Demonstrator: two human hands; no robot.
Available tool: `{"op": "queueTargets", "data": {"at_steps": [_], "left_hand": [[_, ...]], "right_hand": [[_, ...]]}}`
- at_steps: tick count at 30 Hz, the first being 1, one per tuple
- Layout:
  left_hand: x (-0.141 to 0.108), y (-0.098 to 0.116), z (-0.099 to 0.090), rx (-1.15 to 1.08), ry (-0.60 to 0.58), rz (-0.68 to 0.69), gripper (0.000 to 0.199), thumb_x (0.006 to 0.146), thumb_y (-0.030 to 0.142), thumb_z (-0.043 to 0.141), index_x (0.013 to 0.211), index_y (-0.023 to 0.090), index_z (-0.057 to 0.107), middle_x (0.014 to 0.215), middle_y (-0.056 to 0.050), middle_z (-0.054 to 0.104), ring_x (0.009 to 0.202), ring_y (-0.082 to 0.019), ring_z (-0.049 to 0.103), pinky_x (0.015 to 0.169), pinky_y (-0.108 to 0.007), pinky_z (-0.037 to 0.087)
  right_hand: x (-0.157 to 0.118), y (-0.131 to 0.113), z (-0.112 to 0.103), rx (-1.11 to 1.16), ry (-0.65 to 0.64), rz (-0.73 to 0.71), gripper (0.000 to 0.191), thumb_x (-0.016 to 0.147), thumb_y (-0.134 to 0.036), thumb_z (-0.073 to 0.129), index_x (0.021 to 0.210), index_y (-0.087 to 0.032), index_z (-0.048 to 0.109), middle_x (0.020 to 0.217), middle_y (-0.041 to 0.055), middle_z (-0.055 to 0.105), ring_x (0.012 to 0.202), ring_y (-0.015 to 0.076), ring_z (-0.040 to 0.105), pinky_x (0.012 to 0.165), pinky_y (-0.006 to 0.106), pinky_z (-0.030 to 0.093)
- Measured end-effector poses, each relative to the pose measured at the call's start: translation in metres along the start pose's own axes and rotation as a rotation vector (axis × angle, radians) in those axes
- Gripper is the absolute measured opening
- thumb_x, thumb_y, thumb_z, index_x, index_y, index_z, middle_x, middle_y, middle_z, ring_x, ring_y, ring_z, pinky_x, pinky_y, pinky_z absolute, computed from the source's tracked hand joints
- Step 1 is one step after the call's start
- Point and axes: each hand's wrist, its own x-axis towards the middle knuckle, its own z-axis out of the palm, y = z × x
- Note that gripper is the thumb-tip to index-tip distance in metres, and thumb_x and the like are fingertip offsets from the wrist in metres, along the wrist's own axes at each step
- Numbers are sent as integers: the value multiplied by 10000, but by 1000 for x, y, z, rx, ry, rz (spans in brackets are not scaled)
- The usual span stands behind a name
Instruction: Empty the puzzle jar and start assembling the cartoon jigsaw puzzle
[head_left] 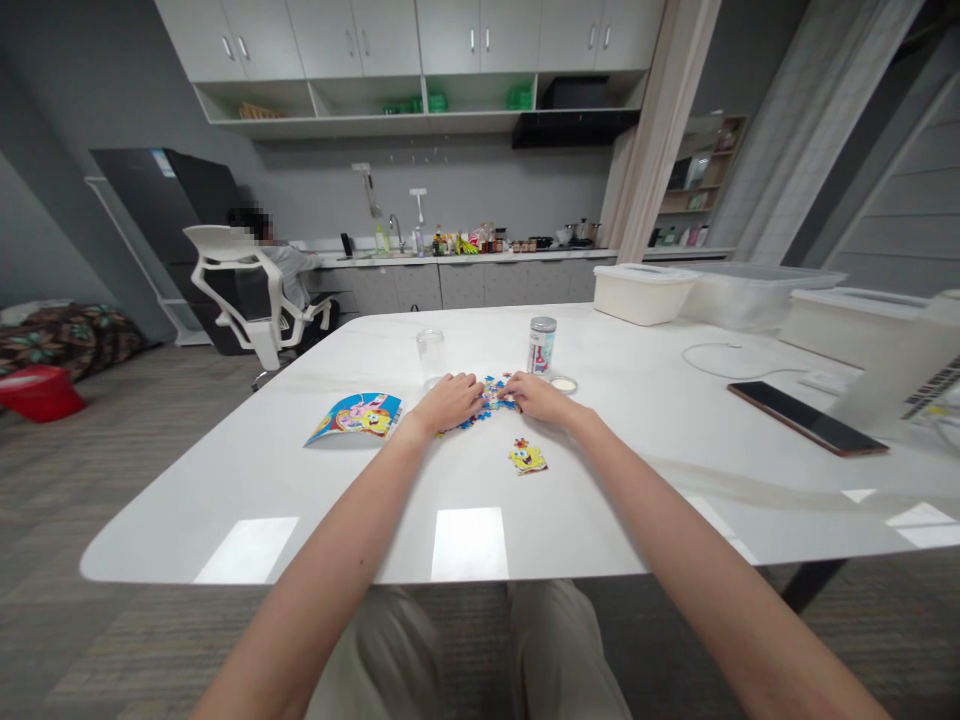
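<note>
A pile of small jigsaw puzzle pieces, mostly blue, lies on the white table between my hands. My left hand rests over the pile's left side, its fingers loosely spread and bent onto the pieces. From the right, my right hand reaches into the pile with thumb and fingers drawn together; what is between the fingertips is too small to make out. Nearer to me sits a joined yellow cartoon-face section, with an orange-red piece at its upper edge. A curved picture sheet showing cartoon characters lies left of my left hand.
Behind my hands stand a clear jar and a labelled canister, with a round lid close by. At right are a phone and white storage boxes. A person sits in a white chair beyond the table.
</note>
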Motion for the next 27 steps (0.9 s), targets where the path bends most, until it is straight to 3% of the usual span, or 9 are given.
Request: {"op": "queueTargets", "data": {"at_steps": [9,18,23,27], "left_hand": [[-10,-24,4,7,-22,-71,165,918,118,471,1008,185,592,995,-75,664,959,-224,604,773,-337,387],[-7,-20,4,-104,-21,-88,175,922,164,475,1017,192,619,1033,-66,673,993,-212,599,795,-314,388],[-5,-18,4,-129,-12,-89,196,922,155,462,1022,200,625,1036,-64,680,994,-203,603,802,-306,391],[-5,-18,3,-126,2,-91,204,929,177,464,1058,185,621,1053,-74,675,997,-216,605,806,-321,401]], "right_hand": [[-4,5,-14,-94,-13,157,345,767,34,489,925,-153,733,1042,125,647,993,228,607,909,309,445],[-12,4,-34,-92,-104,208,202,871,-176,545,944,-144,730,918,75,731,819,164,638,764,242,464],[-12,1,-38,-24,-180,216,205,784,-302,690,923,-163,750,908,63,732,792,165,633,693,230,458],[-12,1,-39,52,-211,252,228,755,-293,718,930,-149,749,917,63,732,820,164,631,693,223,460]]}}
